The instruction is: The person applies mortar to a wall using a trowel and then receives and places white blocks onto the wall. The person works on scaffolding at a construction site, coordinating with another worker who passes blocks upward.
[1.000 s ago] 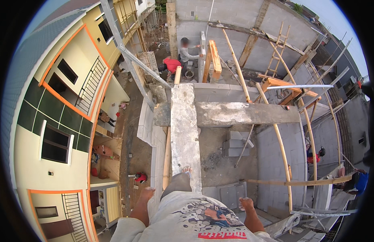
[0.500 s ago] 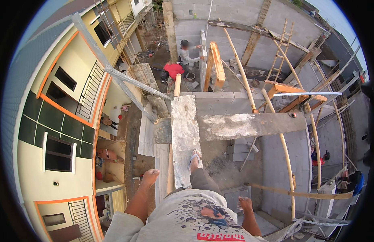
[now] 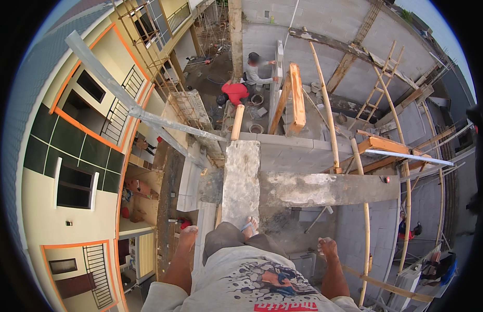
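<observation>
My left hand point(image 3: 187, 235) hangs out at my side, its fingers curled in, beside the top of a grey block wall. On the other side my right hand point(image 3: 327, 247) is held away from my body, fingers loosely bent and whitish with dust. No object shows in either hand. Below me, my sandalled foot point(image 3: 249, 228) stands on a worn, cement-stained plank point(image 3: 241, 179) that runs straight ahead. A second, wider stained board point(image 3: 330, 190) stretches off to the right. Neither hand touches a board.
A round wooden pole point(image 3: 237, 122) rises near the plank's far end. Timber beams point(image 3: 296, 96) and bamboo poles point(image 3: 324, 104) stand to the right. Two co-workers, one in a red shirt point(image 3: 235, 93), are below by a block wall. A grey metal bar point(image 3: 184, 125) crosses at left.
My view has moved forward along the plank, so boards and walls sit lower in the picture. Both knees now show beside my sandalled foot. My hands stay out at my sides, the right one higher.
</observation>
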`<state>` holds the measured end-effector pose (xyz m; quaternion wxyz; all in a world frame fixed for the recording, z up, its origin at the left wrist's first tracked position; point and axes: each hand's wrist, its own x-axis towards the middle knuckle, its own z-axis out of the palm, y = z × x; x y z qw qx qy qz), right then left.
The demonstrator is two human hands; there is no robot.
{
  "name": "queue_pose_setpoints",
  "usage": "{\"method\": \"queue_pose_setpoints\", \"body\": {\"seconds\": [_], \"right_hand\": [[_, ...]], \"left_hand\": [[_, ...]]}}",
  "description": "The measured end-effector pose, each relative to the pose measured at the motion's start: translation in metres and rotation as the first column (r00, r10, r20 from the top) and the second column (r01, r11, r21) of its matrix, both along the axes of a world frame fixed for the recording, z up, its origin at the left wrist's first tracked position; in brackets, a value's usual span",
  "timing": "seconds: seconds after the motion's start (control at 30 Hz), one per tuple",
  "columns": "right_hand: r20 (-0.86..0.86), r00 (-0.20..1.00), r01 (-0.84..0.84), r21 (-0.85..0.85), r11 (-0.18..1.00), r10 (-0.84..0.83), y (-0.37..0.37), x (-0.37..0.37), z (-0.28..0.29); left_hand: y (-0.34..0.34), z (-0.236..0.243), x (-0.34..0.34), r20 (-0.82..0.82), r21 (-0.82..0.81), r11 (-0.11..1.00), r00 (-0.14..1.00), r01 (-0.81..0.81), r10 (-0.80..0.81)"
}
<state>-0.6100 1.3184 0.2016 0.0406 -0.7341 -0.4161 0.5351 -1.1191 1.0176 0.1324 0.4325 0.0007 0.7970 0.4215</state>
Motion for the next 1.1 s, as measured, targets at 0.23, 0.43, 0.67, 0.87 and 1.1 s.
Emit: {"method": "queue_pose_setpoints", "body": {"seconds": [0.23,0.43,0.67,0.87,1.1], "right_hand": [[-0.007,0.998,-0.052,0.251,0.967,0.055,0.092,-0.042,0.037],[0.234,0.958,-0.183,0.043,0.982,0.168,0.054,-0.027,-0.014],[0.26,0.966,0.062,-0.206,0.977,-0.006,0.038,-0.055,0.018],[0.202,0.959,0.206,-0.008,0.979,-0.2,0.1,-0.089,0.047],[0.079,0.973,0.208,0.096,0.973,-0.216,0.129,-0.133,0.05]], "left_hand": [[0.075,-0.03,0.001,-0.03,-0.183,0.9,0.913,0.395,-0.406],[0.129,-0.057,-0.04,0.069,-0.286,0.817,0.862,0.5,-0.503],[0.271,-0.06,-0.097,-0.118,-0.229,0.762,0.76,0.605,-0.639],[0.382,-0.055,-0.135,-0.165,-0.113,0.791,0.774,0.601,-0.611],[0.431,-0.041,-0.158,-0.062,-0.178,0.728,0.731,0.662,-0.68]]}}
